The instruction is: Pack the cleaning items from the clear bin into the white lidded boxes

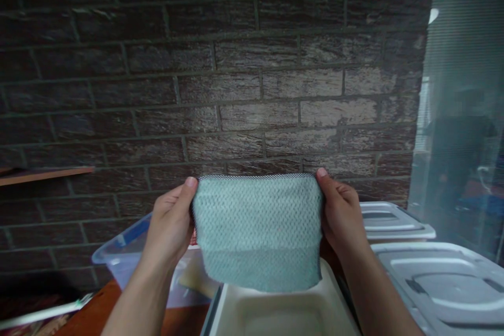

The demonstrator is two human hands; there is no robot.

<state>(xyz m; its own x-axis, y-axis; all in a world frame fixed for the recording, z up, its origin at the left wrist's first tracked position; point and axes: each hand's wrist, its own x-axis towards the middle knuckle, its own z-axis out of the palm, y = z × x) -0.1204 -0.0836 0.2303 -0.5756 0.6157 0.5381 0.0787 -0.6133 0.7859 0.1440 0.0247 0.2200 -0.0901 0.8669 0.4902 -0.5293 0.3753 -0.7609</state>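
Observation:
A pale green textured cleaning cloth (260, 226) with a dark checked edge hangs spread out in front of me. My left hand (173, 215) pinches its upper left corner, thumb on the near side. At the upper right corner, my right hand (339, 207) grips it the same way. The cloth's lower part looks folded or doubled. Below it stands an open cream-coloured bin (283, 307), whose far end the cloth partly covers. Most fingers of both hands are hidden behind the cloth.
Left of the bin is a clear plastic tub (126, 257) with something red and something yellowish in it. Lidded boxes (452, 283) stand at the right. A dark brick wall (236, 84) rises behind, with a wooden shelf (47, 174) at left and a glass panel (460, 142) at right.

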